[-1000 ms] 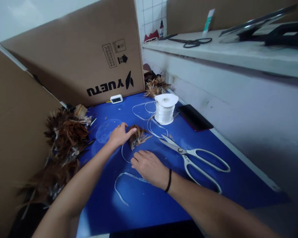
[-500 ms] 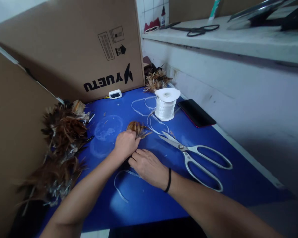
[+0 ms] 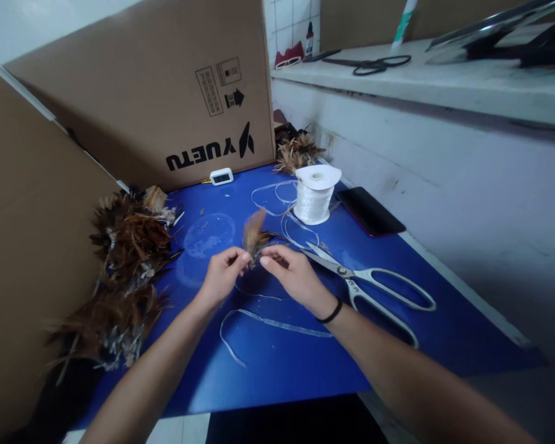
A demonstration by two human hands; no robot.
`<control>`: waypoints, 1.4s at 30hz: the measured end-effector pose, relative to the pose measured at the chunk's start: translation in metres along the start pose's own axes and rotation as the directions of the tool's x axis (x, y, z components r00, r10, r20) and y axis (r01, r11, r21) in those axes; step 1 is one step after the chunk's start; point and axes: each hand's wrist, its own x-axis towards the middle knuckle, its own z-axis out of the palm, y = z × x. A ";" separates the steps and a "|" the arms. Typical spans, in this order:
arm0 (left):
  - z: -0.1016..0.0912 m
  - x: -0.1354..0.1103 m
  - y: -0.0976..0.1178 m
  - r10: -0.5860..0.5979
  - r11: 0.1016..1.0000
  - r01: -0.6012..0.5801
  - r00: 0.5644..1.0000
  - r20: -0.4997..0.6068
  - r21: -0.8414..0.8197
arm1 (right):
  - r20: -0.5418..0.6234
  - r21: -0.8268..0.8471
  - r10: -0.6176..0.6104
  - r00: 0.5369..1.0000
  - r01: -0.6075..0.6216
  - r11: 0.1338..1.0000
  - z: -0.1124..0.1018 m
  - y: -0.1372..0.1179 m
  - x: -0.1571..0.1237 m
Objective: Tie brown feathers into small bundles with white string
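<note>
A small bunch of brown feathers is raised a little over the blue table, its tips pointing away from me. My left hand pinches the bunch at its lower end, thumb against fingers. From the other side my right hand, with a black band at the wrist, grips the same end between thumb and fingertips. Below the hands a thin white ribbon lies in a curve, and a fine strand hangs near the left fingers. Large scissors lie partly opened just right of my right hand.
A white ribbon spool stands behind the hands with loose loops beside it. A dark phone lies to its right. Feather piles line the left side. Cardboard walls the back; a shelf overhangs the right.
Both hands have lifted and turned the feather bunch, so its feathers now point upward. The hands have moved apart slightly, and more of the ribbon on the table shows.
</note>
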 end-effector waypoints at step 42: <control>0.018 -0.028 -0.020 -0.115 0.795 0.332 0.904 0.411 -0.509 | 0.299 0.568 0.349 0.888 -0.460 0.683 0.005 0.003 -0.001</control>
